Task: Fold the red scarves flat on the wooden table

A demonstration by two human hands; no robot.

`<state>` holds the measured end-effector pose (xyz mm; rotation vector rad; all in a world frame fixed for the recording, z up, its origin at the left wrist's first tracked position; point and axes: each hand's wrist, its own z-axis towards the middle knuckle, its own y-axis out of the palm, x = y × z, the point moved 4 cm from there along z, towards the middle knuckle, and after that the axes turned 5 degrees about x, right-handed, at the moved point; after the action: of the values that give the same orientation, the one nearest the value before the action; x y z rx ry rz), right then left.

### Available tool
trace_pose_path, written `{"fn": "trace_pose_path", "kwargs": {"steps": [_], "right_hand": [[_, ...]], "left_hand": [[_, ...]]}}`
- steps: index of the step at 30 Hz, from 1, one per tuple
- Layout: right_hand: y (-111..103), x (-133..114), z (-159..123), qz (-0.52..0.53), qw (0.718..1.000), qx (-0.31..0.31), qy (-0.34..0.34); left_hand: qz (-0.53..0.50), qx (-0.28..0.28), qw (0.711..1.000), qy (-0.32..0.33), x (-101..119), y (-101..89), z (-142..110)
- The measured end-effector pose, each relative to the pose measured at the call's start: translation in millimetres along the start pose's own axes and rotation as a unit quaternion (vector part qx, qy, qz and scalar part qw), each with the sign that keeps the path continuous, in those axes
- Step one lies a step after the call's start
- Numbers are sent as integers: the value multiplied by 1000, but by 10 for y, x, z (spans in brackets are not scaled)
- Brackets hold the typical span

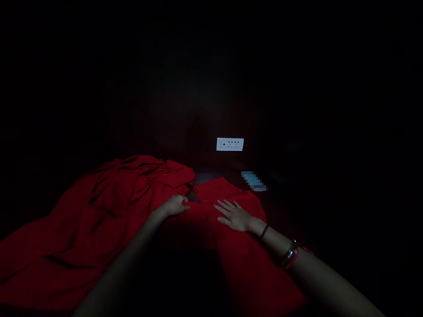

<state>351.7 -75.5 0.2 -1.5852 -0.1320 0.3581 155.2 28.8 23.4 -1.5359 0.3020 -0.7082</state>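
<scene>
A large piece of red cloth [244, 251] lies spread before me, smooth on the right and bunched in deep folds on the left. My left hand [176, 205] is closed on an edge of it, thumb toward the right, beside a small gap where a dark surface shows. Flat on the smooth part rests my right hand [233, 216], its fingers stretched out and spread, pointing left. Bands circle the right wrist and forearm. Whether the cloth is a garment or a loose length of fabric I cannot tell.
A white socket panel [230, 144] is set in the dark wall behind the cloth. To the right of the cloth's far edge lies a flat, pale blue rectangular thing [254, 181], blurred out by pixels. Most of the surroundings are lost in darkness.
</scene>
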Motion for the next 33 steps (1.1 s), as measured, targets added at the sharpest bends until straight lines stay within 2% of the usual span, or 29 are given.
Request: {"fn": "trace_pose_path", "kwargs": {"steps": [4,8,10,14,16,18,26,33], "right_hand": [[-75,32,-1,8,1000,2,-10],[-281,9,198,1,994,102,-28],[-345,-21,370,-14,990,128,-51],[-357,-142,677,-54,981,91,-165],[-339,-203,731,-66,971,63,-223],[-330,-235,717,-79,964,53,-249],[-389,-268,520,-212,947,52,-236],[-504,-105,414,-119,971,82,-191]], "left_hand": [[-174,-27,984,14,50,31,82],[-145,-16,989,-11,163,102,280],[-122,0,992,-21,231,145,362],[-110,15,993,-46,279,237,422],[-110,13,992,-54,252,271,424],[-112,12,992,-58,213,293,428],[-120,7,991,-62,161,334,464],[-120,37,992,-23,260,323,443]]}}
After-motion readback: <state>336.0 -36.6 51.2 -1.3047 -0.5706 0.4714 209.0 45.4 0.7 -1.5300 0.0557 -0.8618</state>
